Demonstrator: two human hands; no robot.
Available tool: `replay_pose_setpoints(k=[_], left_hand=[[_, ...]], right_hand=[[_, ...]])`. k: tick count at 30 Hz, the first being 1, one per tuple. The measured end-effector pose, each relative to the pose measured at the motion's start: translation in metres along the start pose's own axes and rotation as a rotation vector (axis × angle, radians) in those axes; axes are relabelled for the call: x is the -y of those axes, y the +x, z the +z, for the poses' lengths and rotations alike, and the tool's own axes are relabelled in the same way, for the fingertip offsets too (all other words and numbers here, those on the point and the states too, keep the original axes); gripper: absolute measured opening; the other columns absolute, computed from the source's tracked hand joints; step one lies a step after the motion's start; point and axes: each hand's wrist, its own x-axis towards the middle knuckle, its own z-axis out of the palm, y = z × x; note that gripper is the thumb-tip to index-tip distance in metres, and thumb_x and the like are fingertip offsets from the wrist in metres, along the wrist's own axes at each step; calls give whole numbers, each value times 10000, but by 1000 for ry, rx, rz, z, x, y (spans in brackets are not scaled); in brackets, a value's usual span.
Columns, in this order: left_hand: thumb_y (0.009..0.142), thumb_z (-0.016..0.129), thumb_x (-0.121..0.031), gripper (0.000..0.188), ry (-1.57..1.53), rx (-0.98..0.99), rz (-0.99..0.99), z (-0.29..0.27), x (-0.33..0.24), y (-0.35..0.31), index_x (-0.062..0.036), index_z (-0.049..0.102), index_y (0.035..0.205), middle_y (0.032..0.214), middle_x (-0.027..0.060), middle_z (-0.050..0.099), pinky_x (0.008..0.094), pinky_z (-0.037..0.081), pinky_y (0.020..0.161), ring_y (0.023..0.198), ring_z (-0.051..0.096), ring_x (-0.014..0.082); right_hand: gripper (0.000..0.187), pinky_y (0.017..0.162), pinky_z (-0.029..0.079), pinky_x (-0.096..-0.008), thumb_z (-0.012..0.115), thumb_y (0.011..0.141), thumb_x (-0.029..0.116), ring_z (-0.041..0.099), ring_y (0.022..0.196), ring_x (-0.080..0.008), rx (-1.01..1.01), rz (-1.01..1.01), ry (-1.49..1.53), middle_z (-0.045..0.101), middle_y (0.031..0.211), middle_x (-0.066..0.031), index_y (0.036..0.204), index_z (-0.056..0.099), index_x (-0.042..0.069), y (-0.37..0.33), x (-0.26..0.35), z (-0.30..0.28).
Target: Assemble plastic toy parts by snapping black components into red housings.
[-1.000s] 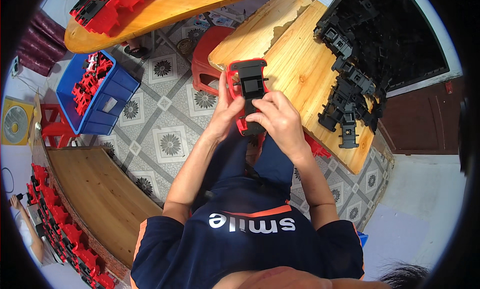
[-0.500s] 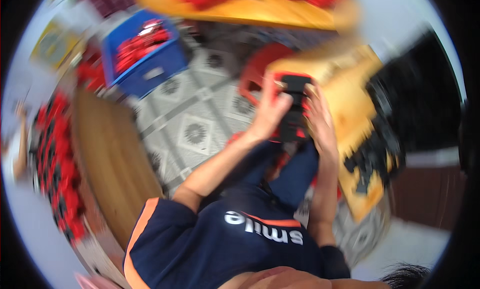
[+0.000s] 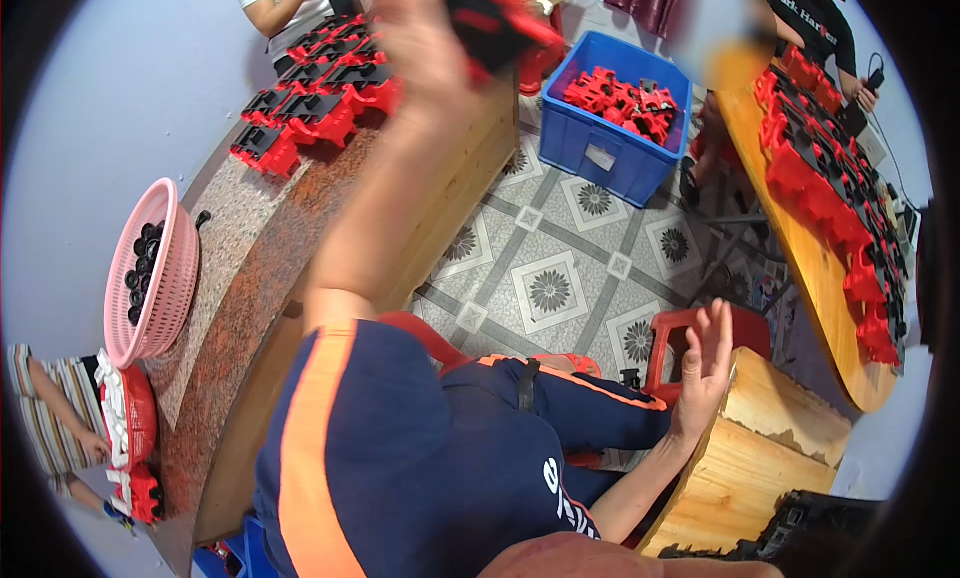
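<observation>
My left hand (image 3: 425, 48), blurred by motion, reaches out over the speckled stone counter. It grips a red and black plastic toy vehicle body (image 3: 490, 23), partly cut off by the upper edge of the view. Rows of similar red and black bodies (image 3: 320, 98) stand on the counter beside that hand. Raised next to a wooden bench (image 3: 770, 443), my right hand (image 3: 705, 378) is open, its fingers stretched upward with nothing in them.
A blue crate (image 3: 610, 163) of red parts stands on the tiled floor. At left, a pink basket (image 3: 180, 288) holds black wheels. More assembled bodies line a yellow table (image 3: 800, 248) at right. Black parts (image 3: 800, 523) lie near the bench. Other people work around the counter and table.
My view has swung to the left. Both hands were on the toy vehicle body; now my left hand carries it out over the counter, and my right hand has let go.
</observation>
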Motion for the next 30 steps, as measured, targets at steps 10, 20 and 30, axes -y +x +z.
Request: replay_pose_setpoints(k=[10, 20, 30], left_hand=[[882, 502, -458, 746, 879, -1200, 34, -441, -47, 234, -102, 229, 1478, 1372, 317, 310, 515, 559, 819, 1108, 551, 489], [948, 483, -602, 646, 711, -795, -887, -563, 7, 243, -41, 575, 1255, 1200, 143, 638, 580, 454, 934, 1112, 608, 300], [926, 558, -333, 462, 556, 870, -409, -21, 211, 5, -36, 565, 1281, 1276, 138, 592, 518, 428, 986, 1173, 567, 291]], right_hand=[[390, 956, 481, -298, 594, 973, 85, 616, 1094, -174, -51, 450, -60, 627, 1232, -129, 1338, 531, -40, -40, -90, -36], [422, 940, 489, -299, 616, 973, 163, 622, 1098, -180, -130, 565, -205, 638, 1232, -152, 1337, 534, -34, -72, -102, -53], [361, 888, 537, -321, 670, 908, 127, 674, 1027, -198, -185, 443, -377, 672, 1152, -131, 1242, 610, 4, -116, -75, -12]])
